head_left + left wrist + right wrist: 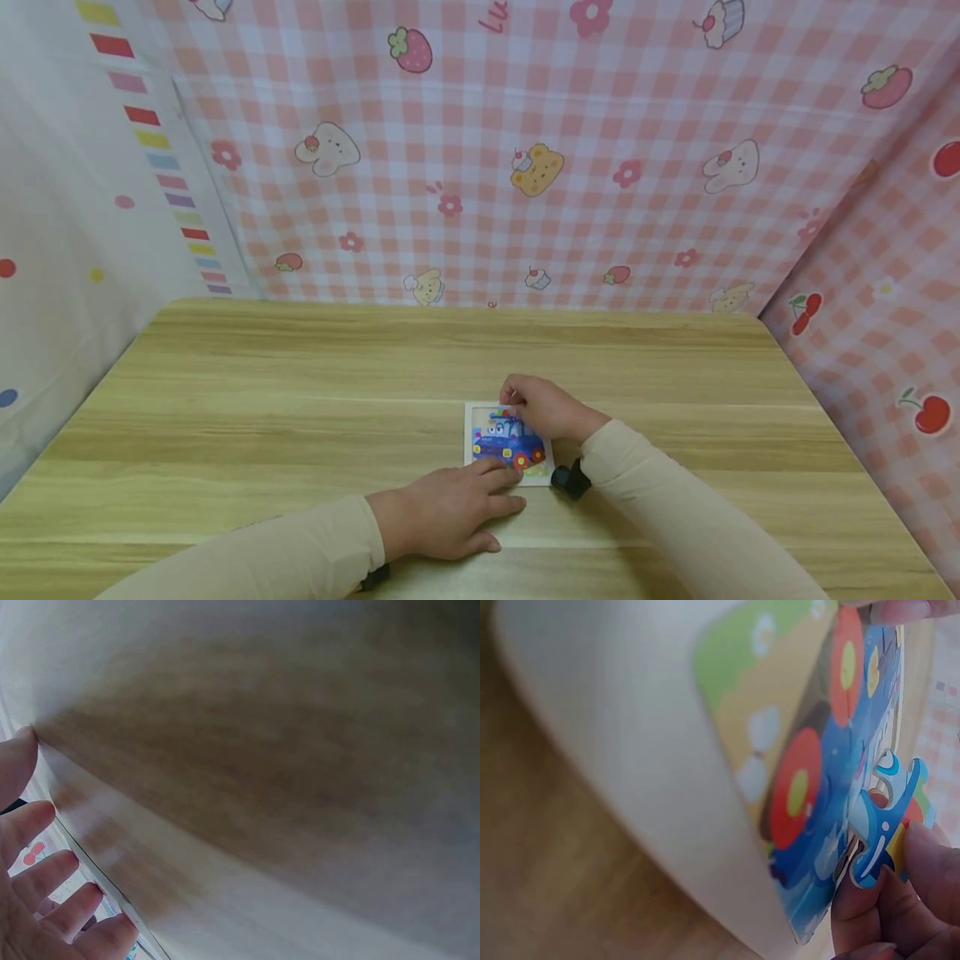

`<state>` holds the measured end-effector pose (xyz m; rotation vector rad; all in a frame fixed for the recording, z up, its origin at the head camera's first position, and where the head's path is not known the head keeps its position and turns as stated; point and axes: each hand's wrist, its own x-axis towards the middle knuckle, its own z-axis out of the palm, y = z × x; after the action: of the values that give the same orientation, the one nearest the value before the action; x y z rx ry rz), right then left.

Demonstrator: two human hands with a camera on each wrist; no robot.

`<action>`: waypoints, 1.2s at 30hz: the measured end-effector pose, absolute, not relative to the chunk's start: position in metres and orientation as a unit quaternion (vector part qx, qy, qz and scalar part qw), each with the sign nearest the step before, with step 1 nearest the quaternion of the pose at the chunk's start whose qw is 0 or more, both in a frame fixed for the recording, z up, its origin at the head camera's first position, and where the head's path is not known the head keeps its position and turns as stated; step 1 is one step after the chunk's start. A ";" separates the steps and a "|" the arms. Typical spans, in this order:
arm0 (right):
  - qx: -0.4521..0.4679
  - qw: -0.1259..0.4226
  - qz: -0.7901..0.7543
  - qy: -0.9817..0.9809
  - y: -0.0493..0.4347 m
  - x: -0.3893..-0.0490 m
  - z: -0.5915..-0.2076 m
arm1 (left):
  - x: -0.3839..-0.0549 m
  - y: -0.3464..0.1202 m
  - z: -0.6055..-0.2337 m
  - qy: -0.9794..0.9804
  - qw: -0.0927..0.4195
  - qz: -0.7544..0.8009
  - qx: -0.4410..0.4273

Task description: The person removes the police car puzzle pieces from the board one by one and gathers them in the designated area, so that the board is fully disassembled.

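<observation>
A small jigsaw puzzle of a blue cartoon car with red wheels (495, 448) lies in a white-bordered tray (468, 437) on the table. My right hand (543, 406) is over the tray's far right part. In the right wrist view its thumb and fingers pinch a blue, red and yellow puzzle piece (889, 825), tilted up above the picture. My left hand (457, 508) lies with spread fingers, the foremost ones resting on the tray's near edge. In the left wrist view those fingers (56, 874) look loosely straight, with nothing gripped.
The tray sits on a wood-grain table (300, 417). A pink checked cloth (480, 167) hangs behind the table, with more cloth at both sides. A black wrist device (570, 479) sits under the right sleeve, beside the tray.
</observation>
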<state>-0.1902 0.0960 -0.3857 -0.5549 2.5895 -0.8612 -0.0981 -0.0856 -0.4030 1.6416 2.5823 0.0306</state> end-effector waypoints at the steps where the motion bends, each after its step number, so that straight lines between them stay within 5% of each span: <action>1: -0.196 0.178 -0.305 0.915 0.096 -0.190 -0.385 | -0.098 -0.086 -0.403 0.843 0.041 0.010 0.536; 36: -0.206 0.164 -0.308 0.915 0.121 -0.201 -0.364 | -0.097 -0.085 -0.402 0.847 0.050 0.014 0.530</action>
<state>-0.2007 0.1213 -0.3637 -0.5862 2.6074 -0.8768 -0.0969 -0.0854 -0.4015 1.6135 2.5780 0.0438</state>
